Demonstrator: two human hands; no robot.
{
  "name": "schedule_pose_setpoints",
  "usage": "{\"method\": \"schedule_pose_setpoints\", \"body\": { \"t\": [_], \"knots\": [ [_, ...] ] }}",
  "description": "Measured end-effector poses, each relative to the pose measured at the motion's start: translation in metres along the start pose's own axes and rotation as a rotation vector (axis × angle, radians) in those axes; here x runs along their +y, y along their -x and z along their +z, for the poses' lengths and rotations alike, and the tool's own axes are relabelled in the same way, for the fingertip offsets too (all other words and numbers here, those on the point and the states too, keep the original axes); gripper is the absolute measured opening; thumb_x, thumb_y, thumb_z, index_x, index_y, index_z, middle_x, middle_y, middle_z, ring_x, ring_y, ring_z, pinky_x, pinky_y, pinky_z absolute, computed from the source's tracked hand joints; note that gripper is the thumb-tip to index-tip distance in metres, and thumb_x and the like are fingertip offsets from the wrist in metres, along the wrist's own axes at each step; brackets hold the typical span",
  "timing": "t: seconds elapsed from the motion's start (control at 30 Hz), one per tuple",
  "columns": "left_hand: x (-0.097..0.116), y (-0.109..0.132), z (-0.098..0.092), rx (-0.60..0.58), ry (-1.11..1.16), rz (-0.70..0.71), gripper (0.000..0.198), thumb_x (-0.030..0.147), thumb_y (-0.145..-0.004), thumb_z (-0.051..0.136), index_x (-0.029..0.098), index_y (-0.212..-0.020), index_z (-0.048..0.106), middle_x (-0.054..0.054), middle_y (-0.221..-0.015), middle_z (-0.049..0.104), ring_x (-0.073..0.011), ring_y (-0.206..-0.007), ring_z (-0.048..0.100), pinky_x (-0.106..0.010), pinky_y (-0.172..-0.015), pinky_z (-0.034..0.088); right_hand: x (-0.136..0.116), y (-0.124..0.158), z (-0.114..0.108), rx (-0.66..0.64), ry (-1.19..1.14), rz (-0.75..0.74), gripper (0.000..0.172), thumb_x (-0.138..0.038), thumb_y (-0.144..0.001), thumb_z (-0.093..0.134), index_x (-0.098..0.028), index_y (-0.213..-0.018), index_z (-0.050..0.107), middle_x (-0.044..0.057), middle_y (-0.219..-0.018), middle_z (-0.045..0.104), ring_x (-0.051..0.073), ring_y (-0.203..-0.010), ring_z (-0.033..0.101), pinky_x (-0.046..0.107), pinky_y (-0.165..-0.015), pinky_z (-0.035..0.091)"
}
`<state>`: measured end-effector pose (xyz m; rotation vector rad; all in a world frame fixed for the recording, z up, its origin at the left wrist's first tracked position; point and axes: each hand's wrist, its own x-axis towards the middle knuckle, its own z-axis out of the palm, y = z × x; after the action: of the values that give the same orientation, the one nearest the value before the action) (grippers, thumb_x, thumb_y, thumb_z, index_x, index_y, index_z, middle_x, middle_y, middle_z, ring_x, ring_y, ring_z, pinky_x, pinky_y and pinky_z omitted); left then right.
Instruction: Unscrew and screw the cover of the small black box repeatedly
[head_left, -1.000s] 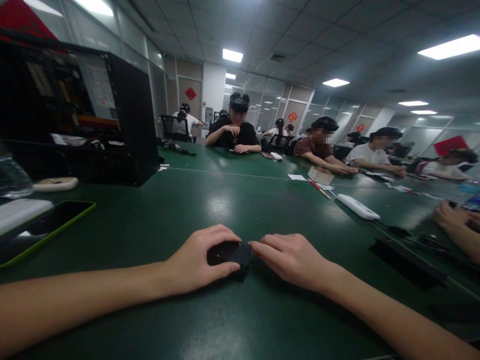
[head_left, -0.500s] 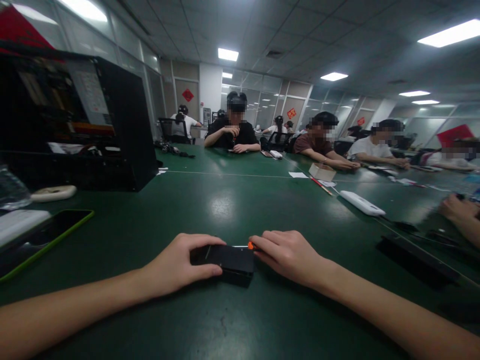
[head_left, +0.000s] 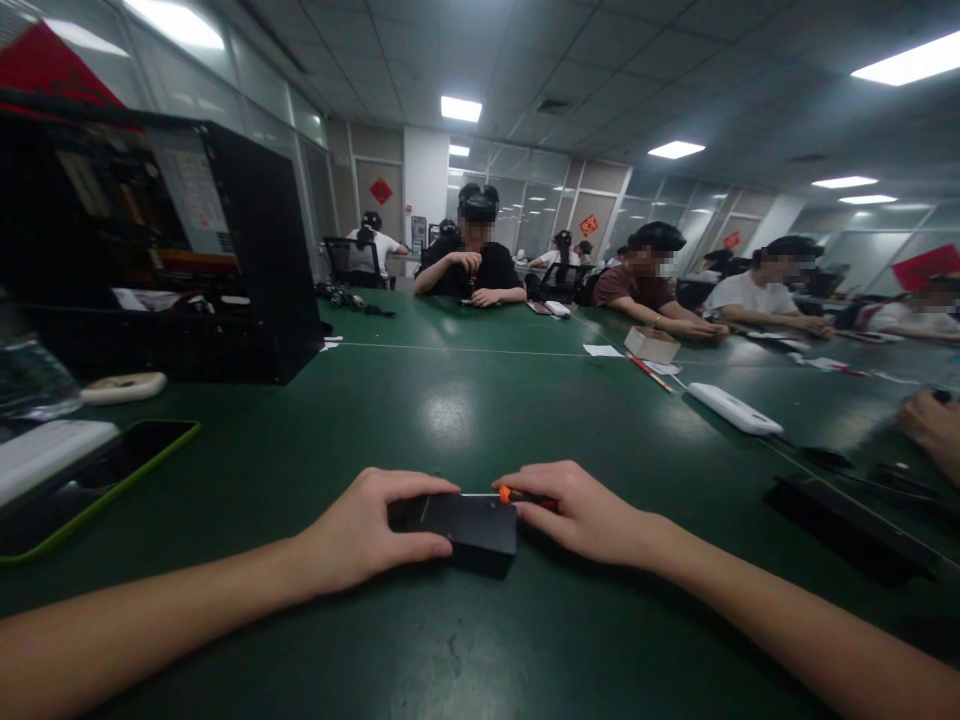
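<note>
A black rectangular box (head_left: 474, 525) lies on the green table in front of me. My left hand (head_left: 375, 525) grips its left end, thumb on the near side and fingers along the far side. In my right hand (head_left: 577, 510) is a screwdriver (head_left: 517, 496) with an orange and black handle, held by closed fingers. Its thin metal shaft runs leftward along the box's far edge, close to my left fingertips. The shaft's tip is hidden, so I cannot tell what it touches.
An open computer case (head_left: 262, 250) stands at the left, behind a green-edged phone (head_left: 150, 445). A white power strip (head_left: 735, 408) and a long black part (head_left: 847, 525) lie at the right. A small cardboard box (head_left: 651, 345) sits farther back. Several people sit around the table.
My right fingers have shifted on the screwdriver, so more of its handle shows. The view has swung slightly left; the box stays in my left hand.
</note>
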<state>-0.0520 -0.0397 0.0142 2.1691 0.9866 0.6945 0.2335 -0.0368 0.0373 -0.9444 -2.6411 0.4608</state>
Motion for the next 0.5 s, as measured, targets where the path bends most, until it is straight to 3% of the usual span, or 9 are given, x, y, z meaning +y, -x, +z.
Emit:
{"method": "schedule_pose_setpoints", "body": {
  "t": [0.13, 0.3, 0.5],
  "knots": [
    [0.0, 0.0, 0.0, 0.002, -0.004, -0.002, 0.045, 0.038, -0.08, 0.08, 0.023, -0.121, 0.073, -0.005, -0.115, 0.077, -0.0261, -0.103, 0.07, -0.035, -0.088, 0.052, 0.002, 0.003, 0.007, 0.046, 0.156, -0.042, 0.037, -0.028, -0.103, 0.043, -0.014, -0.133, 0.059, 0.011, -0.107, 0.066, 0.018, -0.092, 0.061, 0.031, -0.082, 0.049],
    [0.001, 0.002, 0.0, 0.009, 0.062, -0.005, 0.041, 0.037, -0.08, 0.079, 0.022, -0.118, 0.074, -0.004, -0.113, 0.076, -0.0253, -0.102, 0.069, -0.034, -0.088, 0.05, 0.008, 0.006, 0.007, 0.03, 0.181, -0.049, 0.035, -0.028, -0.102, 0.043, -0.015, -0.132, 0.058, 0.012, -0.111, 0.064, 0.019, -0.097, 0.06, 0.032, -0.085, 0.049],
    [-0.007, -0.003, 0.0, 0.129, 0.409, -0.099, 0.039, 0.043, -0.086, 0.072, 0.018, -0.115, 0.072, -0.006, -0.106, 0.074, -0.0248, -0.097, 0.068, -0.032, -0.084, 0.05, 0.023, 0.009, -0.002, 0.032, 0.154, 0.009, 0.035, -0.031, -0.101, 0.049, -0.017, -0.132, 0.057, 0.009, -0.107, 0.064, 0.018, -0.094, 0.061, 0.032, -0.084, 0.049]
  ]
}}
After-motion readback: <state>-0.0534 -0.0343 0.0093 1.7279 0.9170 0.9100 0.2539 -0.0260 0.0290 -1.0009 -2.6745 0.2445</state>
